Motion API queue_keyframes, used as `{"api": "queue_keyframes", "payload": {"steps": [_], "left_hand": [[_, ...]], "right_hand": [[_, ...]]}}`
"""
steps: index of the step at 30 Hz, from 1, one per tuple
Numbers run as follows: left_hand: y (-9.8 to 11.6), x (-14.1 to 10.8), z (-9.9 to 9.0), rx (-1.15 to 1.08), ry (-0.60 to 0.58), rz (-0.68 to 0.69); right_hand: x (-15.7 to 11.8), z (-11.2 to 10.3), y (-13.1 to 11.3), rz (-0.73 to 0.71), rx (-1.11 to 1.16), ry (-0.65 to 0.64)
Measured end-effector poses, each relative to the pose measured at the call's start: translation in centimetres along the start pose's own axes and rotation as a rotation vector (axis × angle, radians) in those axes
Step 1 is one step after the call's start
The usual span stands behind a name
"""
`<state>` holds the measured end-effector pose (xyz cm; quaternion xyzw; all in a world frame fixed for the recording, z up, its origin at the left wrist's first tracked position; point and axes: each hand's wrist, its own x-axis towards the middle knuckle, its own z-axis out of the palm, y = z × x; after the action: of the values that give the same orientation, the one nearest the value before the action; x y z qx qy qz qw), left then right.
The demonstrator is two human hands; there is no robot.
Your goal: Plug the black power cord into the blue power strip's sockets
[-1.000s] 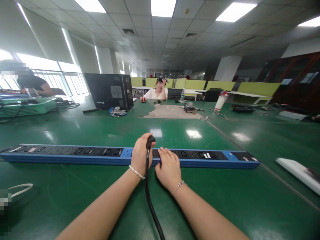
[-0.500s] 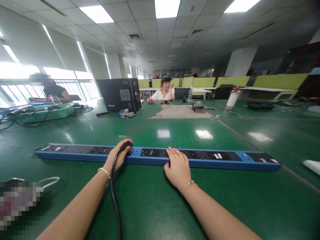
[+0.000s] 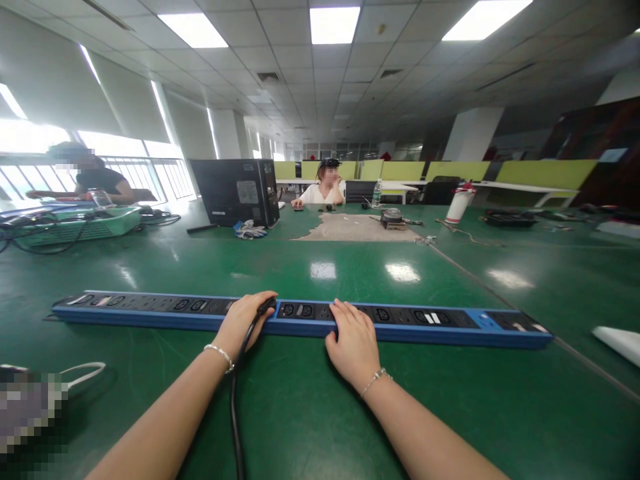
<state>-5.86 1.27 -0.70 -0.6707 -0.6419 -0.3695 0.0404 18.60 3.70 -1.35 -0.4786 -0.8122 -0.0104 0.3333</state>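
A long blue power strip with black socket sections lies across the green table. My left hand is closed around a black plug, held against the strip's top left of the middle. From the plug a thick black cable runs down towards me. The plug's front is hidden, so I cannot tell whether it sits in a socket. My right hand grips the strip just right of the middle, fingers over its top and thumb at its near side.
Farther back on the table stand a black computer case, gloves, a green basket, a tape reel and a white bottle. Two people sit beyond. A blurred item lies at the near left.
My left hand has moved slightly right along the strip with the plug, over the blue socket section. The view has shifted slightly. My right hand keeps its place on the strip.
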Motion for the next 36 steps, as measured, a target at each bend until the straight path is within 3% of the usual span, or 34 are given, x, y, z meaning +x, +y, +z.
{"api": "queue_keyframes", "payload": {"steps": [5, 12, 17, 27, 33, 36], "left_hand": [[0.0, -0.4, -0.1, 0.098, 0.022, 0.094], [-0.6, -0.4, -0.9, 0.204, -0.037, 0.187], [0.2, -0.7, -1.2, 0.229, -0.086, 0.164], [0.7, -1.1, -0.9, 0.263, -0.039, 0.133], [0.6, -1.2, 0.3, 0.136, 0.028, 0.092], [0.5, -0.5, -0.8, -0.003, 0.218, 0.004]], "right_hand": [[-0.1, 0.0, 0.0, 0.004, 0.005, 0.005], [-0.1, -0.1, -0.2, -0.008, -0.026, -0.005], [-0.2, -0.2, -0.3, -0.016, -0.058, -0.025], [-0.3, -0.5, -0.6, -0.003, -0.105, -0.063], [-0.2, -0.4, -0.3, -0.031, -0.13, -0.044], [-0.2, -0.4, -0.1, -0.042, -0.138, -0.042]]}}
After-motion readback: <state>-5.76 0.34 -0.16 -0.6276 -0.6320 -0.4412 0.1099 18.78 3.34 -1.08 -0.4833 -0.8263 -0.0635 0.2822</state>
